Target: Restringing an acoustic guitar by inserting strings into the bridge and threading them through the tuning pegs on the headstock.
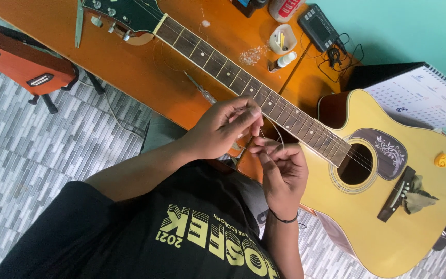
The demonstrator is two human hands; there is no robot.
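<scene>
Head view: orange wooden table on grey patterned floor

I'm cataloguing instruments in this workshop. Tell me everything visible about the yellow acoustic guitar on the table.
The glossy yellow cutaway acoustic guitar lies face up across the orange wooden table, body hanging past the edge. It has a dark fretted neck, black headstock with metal tuners, round soundhole, floral black pickguard, and a dark bridge with an olive cloth on it. The left hand is against the neck; the right hand pinches a thin wire string.

Black tee w/ yellow print, thin black wristband.
</scene>
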